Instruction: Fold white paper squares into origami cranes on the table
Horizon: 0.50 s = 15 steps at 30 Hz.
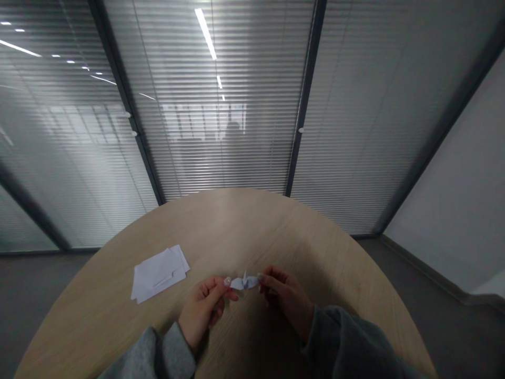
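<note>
A small folded white paper crane [245, 283] is held between my two hands, its wings spread to either side and a thin point rising from its middle. My left hand [207, 305] pinches the tip of the left wing between thumb and forefinger. On the other side, my right hand [284, 295] pinches the right wing tip the same way. Both hands are near the front of the round wooden table [244, 226]. How far the crane is above the tabletop I cannot tell.
Several loose white paper sheets [160, 273] lie overlapping on the table, left of my left hand. Beyond the table's curved far edge stands a glass partition with blinds [232, 152] and dark frames. A white wall [453, 184] rises at the right.
</note>
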Each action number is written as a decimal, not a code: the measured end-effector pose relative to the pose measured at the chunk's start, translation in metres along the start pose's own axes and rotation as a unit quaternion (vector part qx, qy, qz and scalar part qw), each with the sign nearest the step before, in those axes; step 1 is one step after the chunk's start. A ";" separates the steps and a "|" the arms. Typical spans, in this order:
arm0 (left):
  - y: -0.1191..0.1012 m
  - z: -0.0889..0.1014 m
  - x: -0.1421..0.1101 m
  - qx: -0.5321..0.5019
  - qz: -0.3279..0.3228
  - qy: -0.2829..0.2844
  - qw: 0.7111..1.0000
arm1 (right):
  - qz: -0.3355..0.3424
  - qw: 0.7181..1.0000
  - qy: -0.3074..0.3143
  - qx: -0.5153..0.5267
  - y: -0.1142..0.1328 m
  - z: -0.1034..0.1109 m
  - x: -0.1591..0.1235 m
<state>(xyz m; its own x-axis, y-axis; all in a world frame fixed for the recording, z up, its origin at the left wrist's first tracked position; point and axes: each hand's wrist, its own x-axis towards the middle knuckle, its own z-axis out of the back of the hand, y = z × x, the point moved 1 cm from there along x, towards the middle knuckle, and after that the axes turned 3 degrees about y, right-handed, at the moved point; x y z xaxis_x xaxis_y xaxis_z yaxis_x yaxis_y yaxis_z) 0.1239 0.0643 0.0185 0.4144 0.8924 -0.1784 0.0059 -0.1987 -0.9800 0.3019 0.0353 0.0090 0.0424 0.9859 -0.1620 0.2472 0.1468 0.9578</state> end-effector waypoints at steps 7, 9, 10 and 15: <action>0.006 0.005 0.005 0.005 0.003 0.004 1.000 | 0.012 0.998 0.000 -0.062 0.007 0.006 0.002; 0.008 0.006 0.006 -0.007 -0.001 -0.004 1.000 | 0.021 0.997 -0.008 -0.074 0.010 0.008 0.003; 0.009 0.007 0.007 -0.007 -0.004 -0.006 1.000 | 0.027 0.996 -0.015 -0.080 0.011 0.010 0.004; 0.013 0.008 0.006 -0.001 0.001 0.000 1.000 | 0.076 0.987 -0.088 -0.115 0.028 0.041 0.016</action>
<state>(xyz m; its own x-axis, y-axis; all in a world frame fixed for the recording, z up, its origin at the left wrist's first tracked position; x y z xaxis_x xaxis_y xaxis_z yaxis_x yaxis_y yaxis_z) 0.1194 0.0697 0.0039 0.4152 0.8916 -0.1805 0.0062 -0.2012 -0.9795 0.3491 0.0518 0.0233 0.2353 0.9714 -0.0324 0.0005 0.0332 0.9994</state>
